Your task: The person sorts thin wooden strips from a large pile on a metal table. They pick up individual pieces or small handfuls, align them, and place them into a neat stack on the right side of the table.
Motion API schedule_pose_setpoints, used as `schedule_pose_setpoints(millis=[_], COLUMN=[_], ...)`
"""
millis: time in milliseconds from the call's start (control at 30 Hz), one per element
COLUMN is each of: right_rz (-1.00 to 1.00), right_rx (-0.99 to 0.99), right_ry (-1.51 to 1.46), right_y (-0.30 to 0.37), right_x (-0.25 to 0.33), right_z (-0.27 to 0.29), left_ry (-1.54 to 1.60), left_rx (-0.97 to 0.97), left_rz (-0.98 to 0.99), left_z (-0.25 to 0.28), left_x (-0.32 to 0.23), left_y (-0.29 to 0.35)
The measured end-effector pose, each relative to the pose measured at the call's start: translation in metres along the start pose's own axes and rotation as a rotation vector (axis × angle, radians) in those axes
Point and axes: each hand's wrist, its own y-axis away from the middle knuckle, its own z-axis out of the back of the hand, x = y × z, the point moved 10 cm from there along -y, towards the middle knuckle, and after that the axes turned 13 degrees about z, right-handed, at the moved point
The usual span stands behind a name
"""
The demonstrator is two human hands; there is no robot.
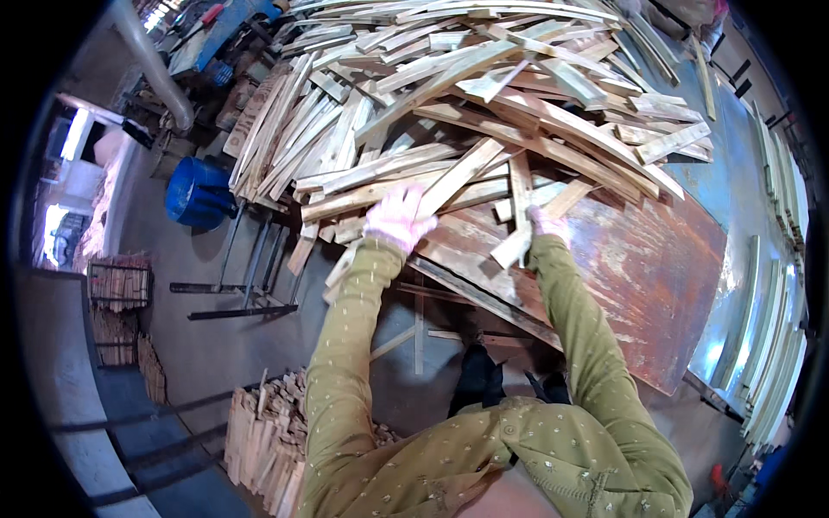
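Observation:
A large heap of pale wooden strips [484, 65] lies criss-crossed on a table with a worn reddish-brown top [643, 276]. My left hand [399, 217], in a pinkish glove, is closed at the near left edge of the heap. It grips the lower end of a wooden strip [462, 179] that slants up to the right. My right hand [548, 224], gloved too, is at the heap's near edge, closed at the lower end of a short wooden strip [570, 198]; its fingers are partly hidden. Just left of it, another strip [521, 186] points toward me.
Bundled strips [268, 436] stand on the floor at my lower left. A blue bin [197, 192] and a dark metal frame [250, 276] are left of the table. Long pale boards [760, 345] lie at the far right, beside a shiny metal surface [730, 190].

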Motion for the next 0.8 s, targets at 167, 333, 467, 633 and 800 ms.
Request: schedule_pose_setpoints(millis=[167, 333, 467, 633, 800], right_rz=[-0.158, -0.136, -0.420, -0.674, -0.759], right_rx=[0.075, 0.033, 0.103, -0.173, 0.029], right_ry=[0.028, -0.138, -0.623, -0.925, -0.959], right_y=[0.102, 0.140, 0.193, 0.222, 0.216], right_x=[0.028, 0.016, 0.003, 0.001, 0.007], right_z=[0.019, -0.016, -0.098, -0.119, -0.123], left_ry=[-0.092, -0.046, -0.041, 0.377, 0.222], left_rx=[-0.055, 0.231, 0.366, 0.721, -0.582], left_rz=[0.114, 0.279, 0.359, 0.431, 0.206], left_z=[-0.004, -0.039, -0.066, -0.089, 0.051], left_x=[0.091, 0.107, 0.094, 0.048, 0.131], left_y=[-0.101, -0.125, -0.084, 0.012, -0.041])
